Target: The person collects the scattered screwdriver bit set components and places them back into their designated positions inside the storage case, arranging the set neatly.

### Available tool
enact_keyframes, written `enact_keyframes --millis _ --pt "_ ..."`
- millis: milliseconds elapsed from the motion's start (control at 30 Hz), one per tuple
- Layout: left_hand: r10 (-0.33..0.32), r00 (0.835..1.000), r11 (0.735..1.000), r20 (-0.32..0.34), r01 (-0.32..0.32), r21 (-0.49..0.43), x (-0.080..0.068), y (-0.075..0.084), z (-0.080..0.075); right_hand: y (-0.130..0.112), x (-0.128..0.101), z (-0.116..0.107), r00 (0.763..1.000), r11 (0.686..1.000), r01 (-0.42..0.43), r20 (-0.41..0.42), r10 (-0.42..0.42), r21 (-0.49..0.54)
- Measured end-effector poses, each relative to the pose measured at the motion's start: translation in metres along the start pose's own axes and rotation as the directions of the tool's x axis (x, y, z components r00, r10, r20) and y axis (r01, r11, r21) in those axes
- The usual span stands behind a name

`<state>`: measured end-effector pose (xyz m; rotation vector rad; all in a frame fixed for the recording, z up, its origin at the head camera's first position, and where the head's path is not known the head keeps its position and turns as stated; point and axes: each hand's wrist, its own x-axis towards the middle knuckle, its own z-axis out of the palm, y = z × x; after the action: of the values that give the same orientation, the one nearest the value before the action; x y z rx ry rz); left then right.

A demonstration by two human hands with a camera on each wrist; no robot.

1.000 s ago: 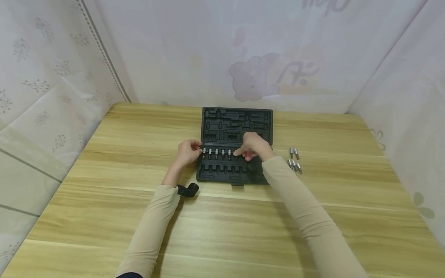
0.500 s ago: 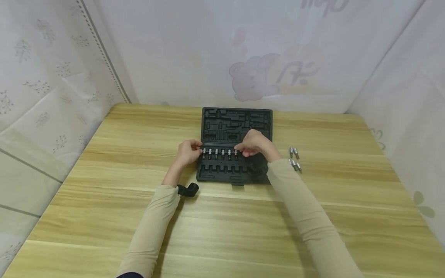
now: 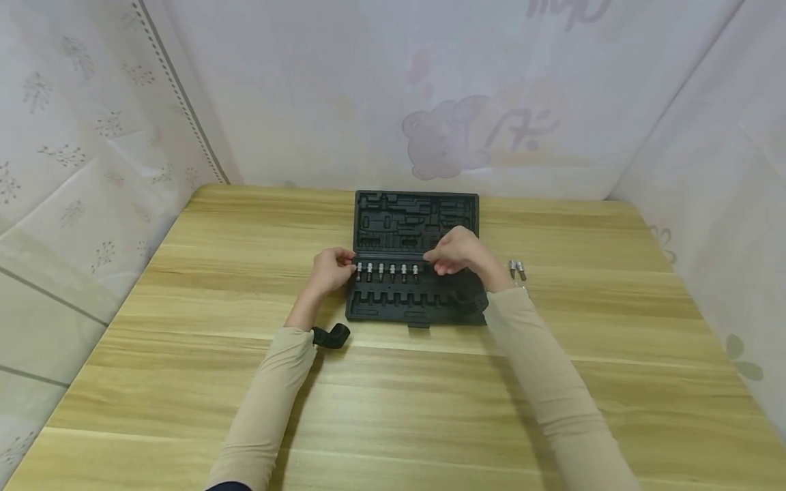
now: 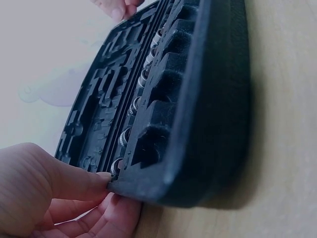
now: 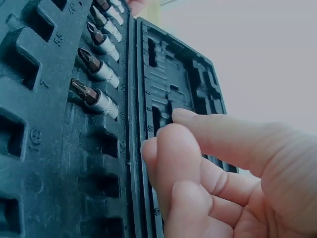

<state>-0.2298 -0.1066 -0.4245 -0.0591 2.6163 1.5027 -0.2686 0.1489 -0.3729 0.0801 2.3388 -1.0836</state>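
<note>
Bit case, open and flat on the wooden bench amid draped printed cloth, shows us from the head its row of bits running left to right, our hands at either end. At our left wrist, the left hand pinches the case's corner. At our right wrist, the right hand hovers loosely curled, empty, beside bits whose tips point toward us.

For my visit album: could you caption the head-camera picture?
Left hand steadies the black bit case while the right hand hovers beside six seated bits.

Six seated bits, one case
</note>
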Motion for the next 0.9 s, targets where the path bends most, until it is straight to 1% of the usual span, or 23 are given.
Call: enact_keyframes --millis 167,433,733,900 --pt "-0.003 1.0 1.0 0.002 0.003 -0.008 -0.001 0.0 0.0 0.005 -0.004 -0.004 1.0 1.0 0.011 -0.007 -0.01 0.008" --pt "0.001 1.0 1.0 -0.002 -0.001 -0.01 0.0 0.001 0.001 0.017 -0.01 -0.016 0.998 0.998 0.059 -0.019 -0.059 0.011" --pt "-0.005 1.0 1.0 -0.002 0.005 -0.009 -0.001 0.001 0.001 0.029 -0.019 -0.028 0.996 0.996 0.083 -0.024 -0.083 0.026" --pt "-0.005 1.0 1.0 -0.006 0.005 -0.002 -0.002 0.002 0.001 0.037 -0.023 -0.034 0.993 0.995 0.103 -0.057 -0.102 0.011"
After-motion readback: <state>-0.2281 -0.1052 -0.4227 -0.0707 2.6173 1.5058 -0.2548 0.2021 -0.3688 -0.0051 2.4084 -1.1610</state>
